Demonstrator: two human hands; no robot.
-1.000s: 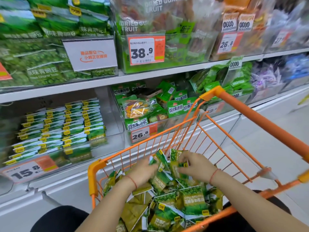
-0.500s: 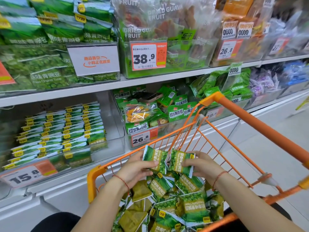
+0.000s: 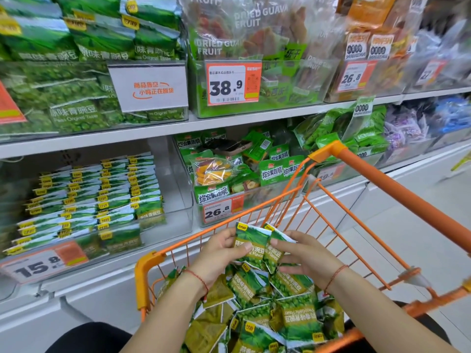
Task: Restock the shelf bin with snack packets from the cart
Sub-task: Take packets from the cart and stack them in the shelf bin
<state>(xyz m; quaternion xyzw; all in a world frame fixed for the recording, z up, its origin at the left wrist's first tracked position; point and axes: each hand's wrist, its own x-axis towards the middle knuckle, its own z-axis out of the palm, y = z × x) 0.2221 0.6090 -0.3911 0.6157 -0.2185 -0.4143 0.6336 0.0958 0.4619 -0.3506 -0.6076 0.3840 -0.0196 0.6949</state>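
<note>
Small green snack packets (image 3: 257,247) are held upright just above the orange wire cart (image 3: 147,273). My left hand (image 3: 219,253) grips them from the left, thumb across the front. My right hand (image 3: 303,253) pinches the same bunch from the right. Several more green packets (image 3: 288,319) lie loose in the cart below. The clear shelf bin (image 3: 178,189) at the lower left holds neat rows of matching packets (image 3: 102,189), with bare room at its right side.
A 15.8 price tag (image 3: 43,263) fronts the bin. To the right stands a bin of mixed fruit crisps (image 3: 224,179) tagged 26.8. The upper shelf (image 3: 229,121) carries large green pea bags and dried guava bags. The cart handle (image 3: 397,189) crosses on the right.
Both hands have lifted out of the cart's pile with a few packets and drawn them together into one bunch, raised slightly toward the shelf.
</note>
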